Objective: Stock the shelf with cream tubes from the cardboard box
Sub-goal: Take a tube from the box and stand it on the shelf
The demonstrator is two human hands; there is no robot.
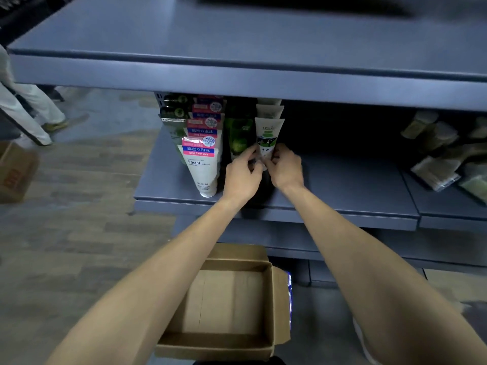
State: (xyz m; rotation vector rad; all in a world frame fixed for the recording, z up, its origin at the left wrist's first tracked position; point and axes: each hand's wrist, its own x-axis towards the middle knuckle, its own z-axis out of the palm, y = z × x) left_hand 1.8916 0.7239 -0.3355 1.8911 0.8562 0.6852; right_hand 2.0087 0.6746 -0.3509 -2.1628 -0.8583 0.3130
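A white cream tube (268, 135) with a green and dark label stands upright on the grey shelf (342, 185), at the front of a row of like tubes. My left hand (241, 173) and my right hand (286, 167) pinch its lower end from either side. To its left stand green tubes (238, 138) and a row of white Facial cleanser tubes (201, 167) with pink and blue labels. Below my arms, the open cardboard box (229, 299) sits on the floor with no tubes visible inside.
A broad upper shelf (237, 72) overhangs the tubes. Pale packets (442, 154) lie on the shelf at far right. Another cardboard box (15, 172) is on the wooden floor at left, near a person's legs (34, 111). A blue-white packet (289, 293) shows beside the box.
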